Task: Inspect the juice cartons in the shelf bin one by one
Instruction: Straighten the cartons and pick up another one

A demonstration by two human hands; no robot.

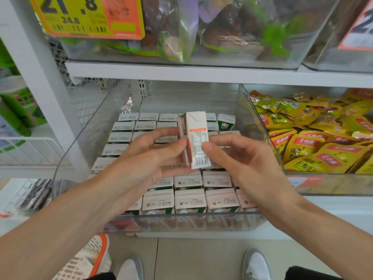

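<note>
One small white juice carton (196,130) is held upright above the clear shelf bin (181,221), its barcode and nutrition panel facing me. My left hand (149,156) pinches its left side with thumb and fingers. My right hand (238,158) holds its right side, thumb on the printed panel. Below them, several rows of cartons (189,201) fill the bin, standing upright with date stamps on their tops. One green carton (226,122) lies tilted at the back right.
A neighbouring clear bin (343,184) on the right holds yellow snack packets (314,138). The shelf above (201,72) carries bagged goods and a yellow price tag (84,17). A white wire basket (30,150) sits to the left. Shoes stand on the floor below.
</note>
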